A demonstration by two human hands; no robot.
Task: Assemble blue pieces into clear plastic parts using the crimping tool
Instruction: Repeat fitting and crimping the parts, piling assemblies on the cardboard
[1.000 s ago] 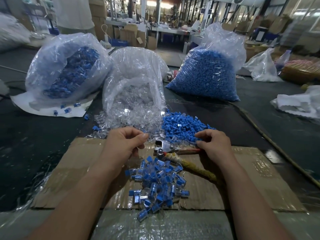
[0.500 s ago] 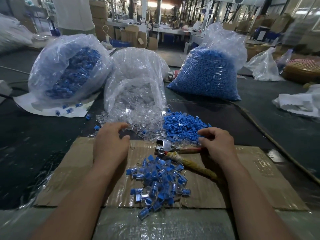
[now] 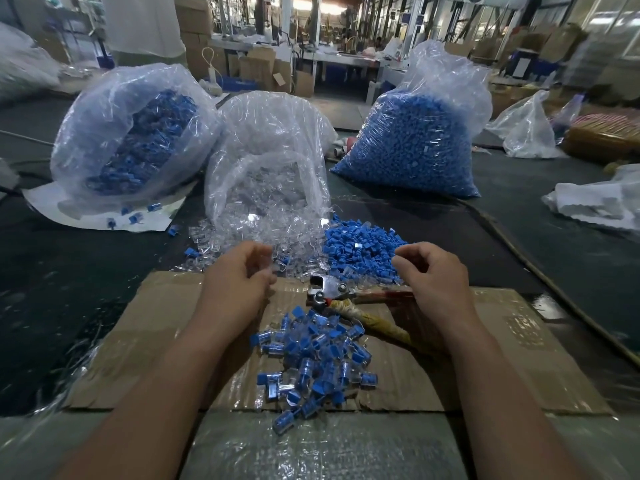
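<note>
Head view: one camera looking down on a cardboard sheet [image 3: 166,334], with the crimping tool [image 3: 332,292] as landmark.
Crimping tool: lies flat on the cardboard between the two hands, metal head to the left and wrapped handles trailing right; neither hand grips it.
Blue pieces [image 3: 360,247]: loose heap just behind the tool.
Clear plastic parts [image 3: 263,233]: spilled from an open bag [image 3: 270,174], behind and left of the tool.
Assembled units [image 3: 318,358]: pile just in front of the tool.
Left hand [image 3: 239,282]: left of the tool at the edge of the clear parts, fingers curled.
Right hand [image 3: 433,282]: right of the tool head and above its handles, fingers curled toward the blue heap.
Grip state: cannot tell whether either hand pinches a piece; fingertips are blurred and clear plastic hides poorly.
Handling, judged: both parts look light, rigid and small. The clear ones are probably slippery and crack-prone under excess squeeze.
Hold point, judged: pinch each part by its side walls, leaving the mating end free, and take the tool by its wrapped handles.
</note>
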